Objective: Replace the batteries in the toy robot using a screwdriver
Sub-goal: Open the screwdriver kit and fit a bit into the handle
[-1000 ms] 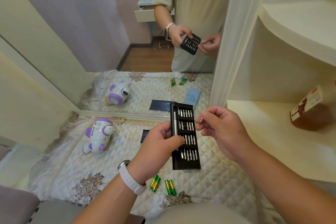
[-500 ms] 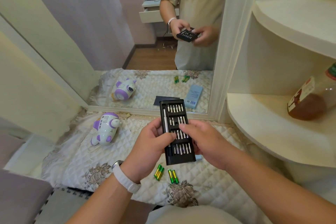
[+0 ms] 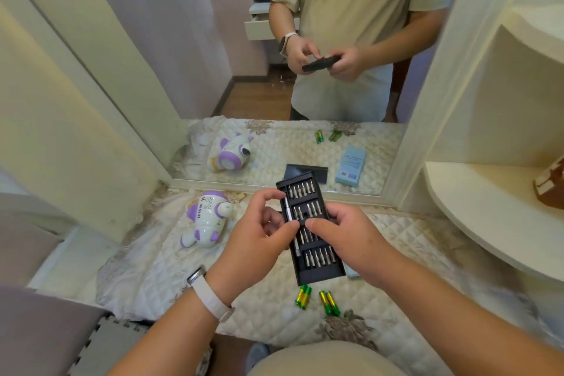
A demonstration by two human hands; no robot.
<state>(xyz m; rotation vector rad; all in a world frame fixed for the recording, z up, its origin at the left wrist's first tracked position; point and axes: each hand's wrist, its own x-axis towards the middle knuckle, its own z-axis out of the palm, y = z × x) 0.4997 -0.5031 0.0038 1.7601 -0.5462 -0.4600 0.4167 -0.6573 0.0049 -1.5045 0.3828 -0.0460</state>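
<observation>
2 hands clutch the black bit case (image 3: 319, 258): left hand (image 3: 254, 249) and right hand (image 3: 351, 243) curl fingers round its edges. The white-and-purple toy robot (image 3: 207, 221) lies tipped over left of the case.

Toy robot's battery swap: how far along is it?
Early. Done: the bit case is open and four green batteries lie ready on the quilt. In hand: left hand and right hand hold the case, its driver handle seated inside. Left: the toy robot lies apart, untouched; everything on it is to come.
</observation>
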